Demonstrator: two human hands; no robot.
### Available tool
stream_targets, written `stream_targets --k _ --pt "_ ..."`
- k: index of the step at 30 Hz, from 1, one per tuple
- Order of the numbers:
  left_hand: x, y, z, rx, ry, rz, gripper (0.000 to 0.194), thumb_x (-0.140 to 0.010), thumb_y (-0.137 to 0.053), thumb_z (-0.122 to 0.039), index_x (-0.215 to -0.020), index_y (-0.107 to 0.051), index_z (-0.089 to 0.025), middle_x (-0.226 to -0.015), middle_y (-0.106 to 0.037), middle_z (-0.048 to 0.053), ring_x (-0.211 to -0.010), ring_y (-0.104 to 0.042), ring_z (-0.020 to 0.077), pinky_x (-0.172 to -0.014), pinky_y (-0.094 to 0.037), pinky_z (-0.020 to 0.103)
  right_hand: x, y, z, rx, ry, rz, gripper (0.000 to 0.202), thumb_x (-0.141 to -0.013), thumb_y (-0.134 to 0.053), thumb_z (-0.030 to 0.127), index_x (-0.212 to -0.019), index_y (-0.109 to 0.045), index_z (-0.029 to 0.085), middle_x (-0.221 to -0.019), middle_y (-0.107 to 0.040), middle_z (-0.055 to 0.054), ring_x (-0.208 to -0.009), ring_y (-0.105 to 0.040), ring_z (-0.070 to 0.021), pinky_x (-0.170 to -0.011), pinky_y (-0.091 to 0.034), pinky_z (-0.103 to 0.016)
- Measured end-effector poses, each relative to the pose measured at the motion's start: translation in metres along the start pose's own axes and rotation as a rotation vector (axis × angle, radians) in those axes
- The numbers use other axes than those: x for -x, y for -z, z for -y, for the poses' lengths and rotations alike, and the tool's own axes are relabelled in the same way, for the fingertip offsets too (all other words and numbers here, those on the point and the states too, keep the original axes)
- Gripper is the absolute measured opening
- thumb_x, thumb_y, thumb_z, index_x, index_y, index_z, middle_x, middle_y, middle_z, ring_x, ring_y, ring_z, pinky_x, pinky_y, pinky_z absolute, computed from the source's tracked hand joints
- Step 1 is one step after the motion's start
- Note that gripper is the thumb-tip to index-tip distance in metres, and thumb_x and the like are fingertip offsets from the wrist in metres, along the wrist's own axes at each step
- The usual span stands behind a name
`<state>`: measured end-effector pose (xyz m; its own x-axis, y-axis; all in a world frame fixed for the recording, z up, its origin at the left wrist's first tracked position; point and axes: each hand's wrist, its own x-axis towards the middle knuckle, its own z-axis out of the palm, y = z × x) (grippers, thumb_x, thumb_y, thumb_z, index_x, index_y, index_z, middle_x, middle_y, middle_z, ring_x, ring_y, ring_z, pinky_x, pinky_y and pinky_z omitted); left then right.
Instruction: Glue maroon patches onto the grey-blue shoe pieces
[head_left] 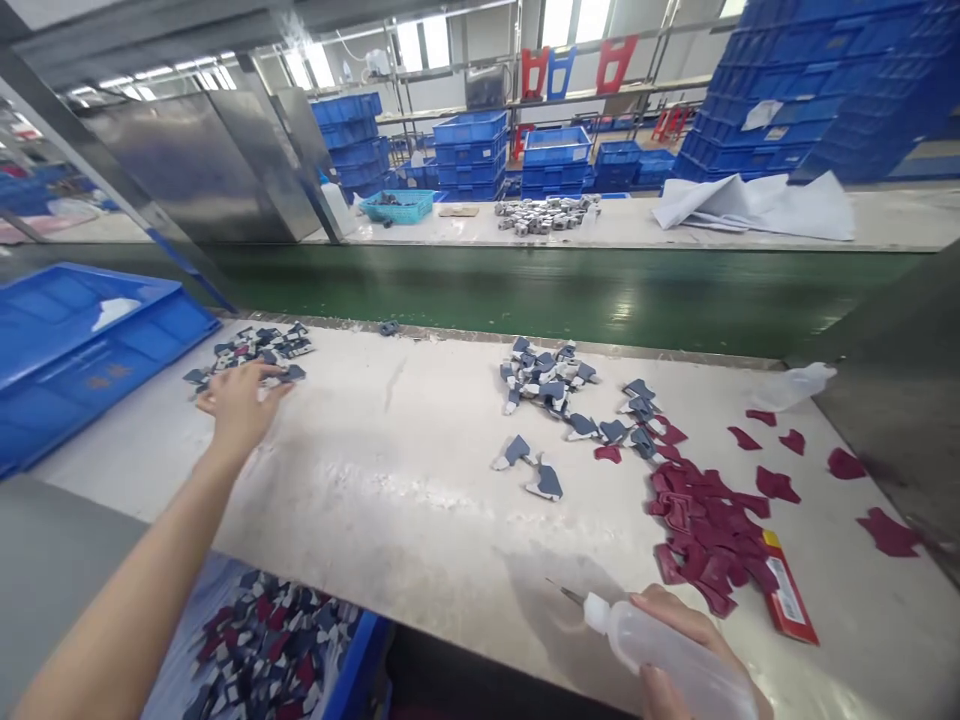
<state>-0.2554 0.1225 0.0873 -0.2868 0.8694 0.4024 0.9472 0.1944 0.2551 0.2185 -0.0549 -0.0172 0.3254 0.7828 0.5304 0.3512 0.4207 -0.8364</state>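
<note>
My left hand point(244, 405) reaches to the pile of grey-blue and white parts point(262, 345) at the back left, its fingers bent around a grey-blue piece point(291, 373) at the pile's edge. At the lower right my right hand point(697, 640) is closed around a translucent squeeze bottle point(675, 655) with a thin needle tip pointing left. Beyond that hand lies a heap of dark red pieces point(705, 520). More grey-blue and white parts point(547, 380) are heaped at the back centre, and two single ones point(546, 480) lie nearer.
A blue crate point(90, 350) stands at the left; another bin of mixed parts point(262, 640) is below the table edge. A red and yellow packet point(791, 590) and a clear bottle point(795, 385) lie at the right. A green conveyor point(487, 290) runs behind the table.
</note>
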Motion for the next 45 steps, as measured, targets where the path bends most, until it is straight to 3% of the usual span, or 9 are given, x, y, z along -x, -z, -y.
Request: stream_targets --k 3,7,13,17,22,29,33,38,45 --pt "-0.035 0.006 0.008 0.028 0.070 -0.190 0.061 -0.087 -0.039 -0.064 -0.098 -0.067 -0.011 -0.133 -0.059 0.016 -0.133 -0.026 0.0558 -0.088 -0.023 0.072 -0.008 0.000 0.009 0.000 0.046 0.046 0.025 -0.082 -0.067 0.041 -0.094 -0.070 0.018 -0.074 -0.067 -0.007 -0.063 -0.065 -0.0227 -0.051 -0.049 -0.029" --pt "-0.045 -0.018 -0.049 0.043 -0.070 -0.269 0.075 -0.095 -0.032 -0.055 -0.139 -0.036 0.005 -0.152 -0.026 0.032 -0.133 -0.020 0.0611 -0.089 -0.019 0.079 -0.020 -0.003 0.023 0.002 0.075 0.048 0.027 -0.086 -0.062 0.044 -0.093 -0.067 0.019 -0.067 -0.066 -0.005 -0.058 -0.064 -0.0205 -0.050 -0.050 -0.029" --pt "0.013 -0.067 -0.207 0.230 -0.685 0.093 0.044 -0.096 -0.046 -0.044 -0.128 -0.051 -0.015 -0.129 -0.059 0.013 -0.123 -0.050 0.0292 -0.107 -0.035 0.046 -0.026 -0.011 0.032 -0.029 0.053 -0.003 0.030 -0.086 -0.060 0.048 -0.087 -0.065 0.019 -0.062 -0.061 -0.001 -0.049 -0.058 -0.0151 -0.044 -0.045 -0.025" --pt "0.057 -0.058 -0.261 0.292 -0.926 0.552 0.038 -0.089 -0.055 -0.051 -0.112 -0.057 -0.021 -0.111 -0.064 0.009 -0.105 -0.059 0.0292 -0.088 -0.046 0.041 -0.025 -0.013 0.032 -0.064 0.018 -0.014 0.031 -0.085 -0.059 0.050 -0.087 -0.065 0.019 -0.059 -0.055 0.001 -0.047 -0.052 -0.0134 -0.044 -0.041 -0.025" --pt "0.086 -0.059 -0.237 0.248 -0.647 0.689 0.054 -0.082 -0.061 -0.054 -0.121 -0.050 -0.018 -0.099 -0.064 0.009 -0.088 -0.064 0.0289 -0.072 -0.049 0.038 -0.025 -0.013 0.032 -0.108 -0.004 -0.012 0.031 -0.085 -0.058 0.051 -0.086 -0.064 0.020 -0.058 -0.053 0.002 -0.048 -0.051 -0.0131 -0.045 -0.039 -0.024" --pt "0.116 -0.084 -0.216 0.587 -0.432 0.637 0.028 -0.091 -0.049 -0.038 -0.109 -0.060 -0.020 -0.096 -0.067 0.007 -0.087 -0.063 0.0242 -0.078 -0.050 0.038 -0.025 -0.011 0.030 -0.141 0.027 0.033 0.029 -0.085 -0.059 0.047 -0.088 -0.064 0.019 -0.059 -0.055 0.002 -0.048 -0.050 -0.0128 -0.045 -0.038 -0.025" --pt "0.132 -0.064 -0.217 0.868 -0.268 0.762 0.029 -0.092 -0.048 -0.037 -0.113 -0.059 -0.020 -0.110 -0.067 0.009 -0.098 -0.063 0.0238 -0.084 -0.050 0.035 -0.024 -0.010 0.029 -0.124 0.023 0.024 0.027 -0.084 -0.059 0.046 -0.089 -0.065 0.019 -0.062 -0.057 0.001 -0.050 -0.052 -0.0138 -0.046 -0.041 -0.026" --pt "0.158 -0.034 -0.211 1.005 -0.109 0.780 0.027 -0.095 -0.048 -0.042 -0.092 -0.062 -0.020 -0.081 -0.061 0.004 -0.080 -0.057 0.0197 -0.078 -0.047 0.033 -0.020 -0.009 0.027 -0.102 0.036 0.046 0.025 -0.083 -0.061 0.043 -0.090 -0.066 0.019 -0.064 -0.059 0.000 -0.051 -0.054 -0.0147 -0.046 -0.042 -0.026" --pt "0.199 -0.025 -0.209 1.446 0.268 0.951 0.031 -0.090 -0.059 -0.050 -0.092 -0.063 -0.019 -0.079 -0.053 0.003 -0.073 -0.047 0.0157 -0.071 -0.041 0.030 -0.013 -0.007 0.020 -0.092 0.030 0.076 0.025 -0.083 -0.063 0.040 -0.095 -0.067 0.019 -0.066 -0.058 -0.001 -0.054 -0.053 -0.0153 -0.048 -0.041 -0.027"
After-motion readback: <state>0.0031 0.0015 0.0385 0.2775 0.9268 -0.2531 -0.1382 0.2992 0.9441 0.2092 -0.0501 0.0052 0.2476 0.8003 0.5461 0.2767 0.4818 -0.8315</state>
